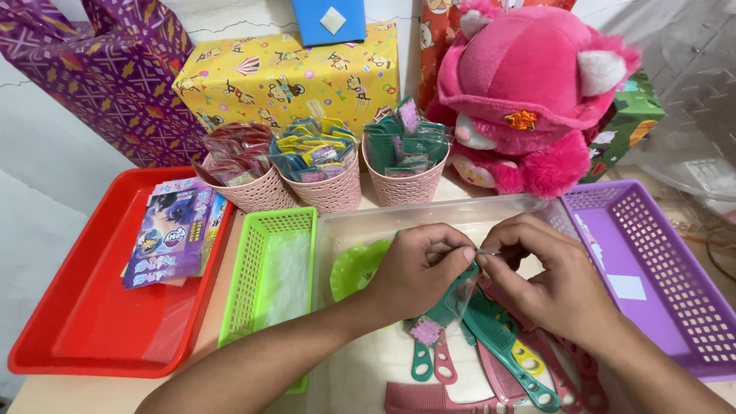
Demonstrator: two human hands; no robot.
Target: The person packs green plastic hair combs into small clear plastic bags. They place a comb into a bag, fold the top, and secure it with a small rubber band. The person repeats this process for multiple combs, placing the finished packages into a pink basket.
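My left hand (pixel 418 268) and my right hand (pixel 548 276) meet over a clear plastic tray (pixel 429 211). Together they pinch the top of a small clear packet with a teal comb (pixel 452 303) inside; the packet hangs down between them. Under the hands lie several loose teal and pink combs (pixel 506 356) and a green plate-like piece (pixel 356 268).
A green basket (pixel 264 268) with clear bags stands left of the tray, a red tray (pixel 100 307) with booklets (pixel 172 230) further left, a purple basket (pixel 659 268) at right. Three pink cups (pixel 330 188) of packets, wrapped boxes and a pink plush toy (pixel 529 92) line the back.
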